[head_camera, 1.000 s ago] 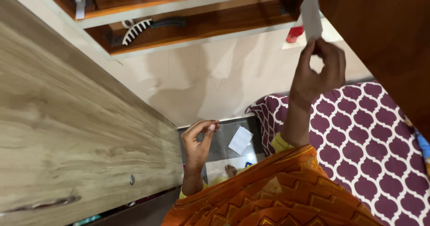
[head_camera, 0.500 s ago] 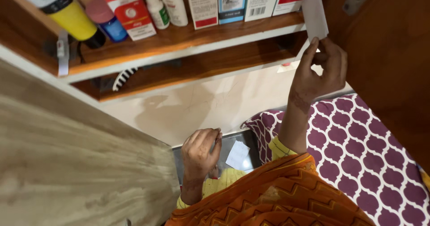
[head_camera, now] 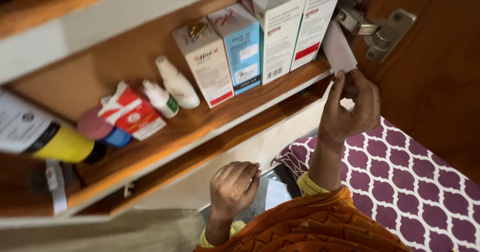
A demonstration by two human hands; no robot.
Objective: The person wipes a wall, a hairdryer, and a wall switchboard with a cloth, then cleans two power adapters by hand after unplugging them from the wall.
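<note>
Four tall boxes stand in a row on the wooden shelf (head_camera: 280, 89): a white box (head_camera: 206, 62), a blue box (head_camera: 241, 48), and two white boxes with red stripes (head_camera: 279, 29) (head_camera: 316, 19). A red-and-white carton (head_camera: 131, 112) lies to their left.

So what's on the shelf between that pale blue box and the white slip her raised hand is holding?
In the head view, two tall white boxes stand between the pale blue box and the white slip pinched in the right hand.

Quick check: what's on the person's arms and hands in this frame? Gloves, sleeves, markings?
No gloves: both hands are bare. The left hand and right hand carry faded patterned markings across the backs and wrists. Yellow sleeve cuffs show at both forearms, under an orange garment printed with darker zigzag lines.
</note>
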